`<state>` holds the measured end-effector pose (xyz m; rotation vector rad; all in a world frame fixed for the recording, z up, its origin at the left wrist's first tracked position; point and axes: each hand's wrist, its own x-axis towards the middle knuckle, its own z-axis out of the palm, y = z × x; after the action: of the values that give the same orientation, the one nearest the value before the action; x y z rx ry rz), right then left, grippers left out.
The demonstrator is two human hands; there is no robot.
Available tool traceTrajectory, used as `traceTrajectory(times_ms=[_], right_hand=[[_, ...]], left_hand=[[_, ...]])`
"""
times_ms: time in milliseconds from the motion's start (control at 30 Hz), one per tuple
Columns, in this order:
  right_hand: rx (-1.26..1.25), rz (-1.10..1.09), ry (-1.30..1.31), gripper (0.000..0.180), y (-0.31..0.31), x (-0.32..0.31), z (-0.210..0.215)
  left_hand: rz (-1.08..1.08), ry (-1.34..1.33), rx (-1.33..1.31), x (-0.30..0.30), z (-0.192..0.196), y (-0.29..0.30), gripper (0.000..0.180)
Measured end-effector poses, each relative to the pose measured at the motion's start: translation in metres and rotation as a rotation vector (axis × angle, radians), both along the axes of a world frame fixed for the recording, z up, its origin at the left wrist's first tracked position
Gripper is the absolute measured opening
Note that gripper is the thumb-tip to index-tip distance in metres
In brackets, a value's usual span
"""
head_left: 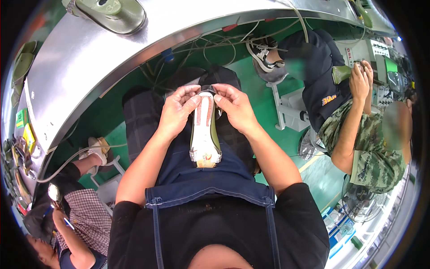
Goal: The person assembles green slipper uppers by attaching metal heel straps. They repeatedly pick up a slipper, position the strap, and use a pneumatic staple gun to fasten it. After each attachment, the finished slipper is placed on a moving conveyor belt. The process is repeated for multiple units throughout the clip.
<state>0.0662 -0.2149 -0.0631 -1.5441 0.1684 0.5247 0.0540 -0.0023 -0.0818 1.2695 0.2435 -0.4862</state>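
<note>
While both forearms angle inward over a navy cloth apron (206, 179) with pale stitching, the left hand (177, 112) and right hand (235, 107) grasp the far end of a narrow, half-built shoe (205, 134) between thumbs and fingertips, one hand on each side. The shoe is held above the lap, bottom up, well apart from the metal surface (58, 89); its long white underside carries two reddish, rough-looking strips near the pinched end, glossy olive-green material curves along its right flank, and a crinkled, yellowish patch marks the end nearest the body. Fingers cover part of the dark, smooth edging at the far end, which may be leather or a similar sheet.

Beyond the hands, a shiny, rounded olive form (114, 15) sits back from the near edge of the brushed-metal surface, while slim olive pieces (22, 67) line its left edge. Toward the surface's lower left corner lie a green packet (21, 118) and a yellow one (29, 136).

At right, a co-worker in a mottled camouflage shirt (376, 170) handles an olive piece (341, 74); at lower left, another sits in checkered cloth (87, 208). Pale cables (219, 45) loop over the green floor (268, 107).
</note>
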Motion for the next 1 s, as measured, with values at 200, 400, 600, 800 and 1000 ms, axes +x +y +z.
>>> traceTrajectory(times_ms=[200,400,600,800,1000], right_hand=[[-0.269,0.058,-0.241,0.032,0.019,0.011,0.012],[-0.51,0.112,-0.443,0.03,0.021,0.008,0.029],[-0.509,0.086,-0.434,0.031,0.02,-0.004,0.032],[-0.485,0.084,-0.445,0.033,0.021,-0.007,0.036],[-0.534,0.123,-0.55,0.033,0.019,-0.007,0.033]], left_hand=[[0.024,-0.034,-0.056,-0.006,-0.006,0.004,0.041],[-0.045,-0.288,0.13,0.002,-0.001,0.001,0.035],[-0.098,-0.464,0.402,0.01,0.017,0.003,0.03],[-0.1,-0.549,0.481,0.008,0.019,0.004,0.031],[-0.075,-0.511,0.498,0.004,0.02,0.002,0.03]])
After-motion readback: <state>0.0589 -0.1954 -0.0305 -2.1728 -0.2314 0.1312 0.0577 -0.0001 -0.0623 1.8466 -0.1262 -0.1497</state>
